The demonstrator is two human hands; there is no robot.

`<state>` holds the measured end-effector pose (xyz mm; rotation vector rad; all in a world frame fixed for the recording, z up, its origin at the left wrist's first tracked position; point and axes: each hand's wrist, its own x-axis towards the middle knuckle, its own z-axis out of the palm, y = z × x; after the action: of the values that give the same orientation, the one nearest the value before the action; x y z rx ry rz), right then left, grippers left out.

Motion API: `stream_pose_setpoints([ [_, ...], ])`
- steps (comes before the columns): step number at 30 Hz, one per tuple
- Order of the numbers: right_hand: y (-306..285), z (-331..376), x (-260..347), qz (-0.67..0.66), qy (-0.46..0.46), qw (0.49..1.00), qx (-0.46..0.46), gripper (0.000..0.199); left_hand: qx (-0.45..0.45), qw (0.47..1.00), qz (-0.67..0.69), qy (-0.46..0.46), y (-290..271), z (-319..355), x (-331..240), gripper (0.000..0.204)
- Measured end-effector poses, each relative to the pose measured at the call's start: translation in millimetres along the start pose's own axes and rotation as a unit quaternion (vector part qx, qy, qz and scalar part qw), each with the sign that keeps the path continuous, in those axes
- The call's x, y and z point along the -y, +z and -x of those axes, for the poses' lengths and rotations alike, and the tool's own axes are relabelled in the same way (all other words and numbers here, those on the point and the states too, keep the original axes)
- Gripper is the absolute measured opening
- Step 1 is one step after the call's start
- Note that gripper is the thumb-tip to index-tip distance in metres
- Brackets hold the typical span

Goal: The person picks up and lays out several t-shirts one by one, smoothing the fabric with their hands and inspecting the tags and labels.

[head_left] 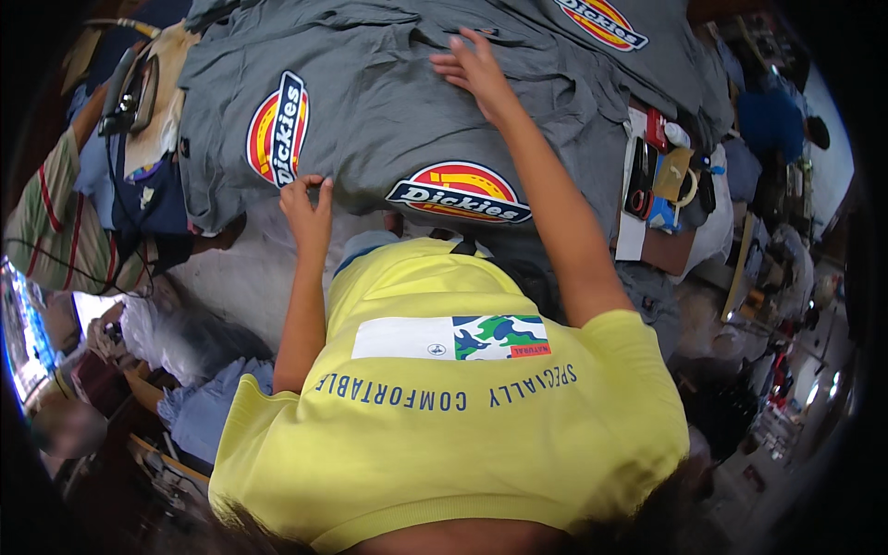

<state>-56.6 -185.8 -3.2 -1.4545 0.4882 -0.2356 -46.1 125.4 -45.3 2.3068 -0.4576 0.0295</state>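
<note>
Grey T-shirts (370, 120) with oval red, yellow and dark blue logo patches are spread in overlapping layers in front of me. My left hand (307, 205) is at the near edge of the cloth, just below the left logo patch (276, 129). Its fingers are loosely bent, with the thumb apart from them. Farther out, my right hand (472, 72) is open over the grey cloth, fingers stretched toward the left; whether it touches the fabric I cannot tell. Between my arms, the near logo patch (459, 192) lies by the front edge.
At the left, another person's striped sleeve (55, 217) shows beside an iron (139, 92) on a tan board. To the right, a board carries a tape roll (685, 188), a black object (640, 178) and a red box (656, 129). Bundled blue cloth (217, 398) lies at lower left.
</note>
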Motion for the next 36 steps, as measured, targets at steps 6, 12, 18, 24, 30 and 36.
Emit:
stream_pose_setpoints([
  [6,12,-136,-36,-0.298,0.138,0.932,0.154,0.072,0.067,0.995,0.043,-0.059,4,27,4,0.023],
  [12,3,-139,-57,-0.389,0.098,0.881,0.250,0.077,0.093,0.959,0.243,-0.115,37,47,40,0.032],
  [18,-23,-90,-37,-0.572,0.069,0.751,0.323,0.070,0.130,0.978,0.160,-0.008,26,56,24,0.036],
  [24,-73,-74,-57,-0.580,0.057,0.795,0.168,0.068,0.285,0.923,-0.082,0.247,-2,65,-23,0.045],
  [30,-82,-74,-70,-0.589,0.059,0.792,0.148,0.068,0.241,0.945,-0.023,0.219,16,73,-12,0.043],
  [36,-80,-71,-70,-0.594,0.058,0.789,0.146,0.069,0.232,0.941,-0.029,0.245,18,73,-11,0.023],
])
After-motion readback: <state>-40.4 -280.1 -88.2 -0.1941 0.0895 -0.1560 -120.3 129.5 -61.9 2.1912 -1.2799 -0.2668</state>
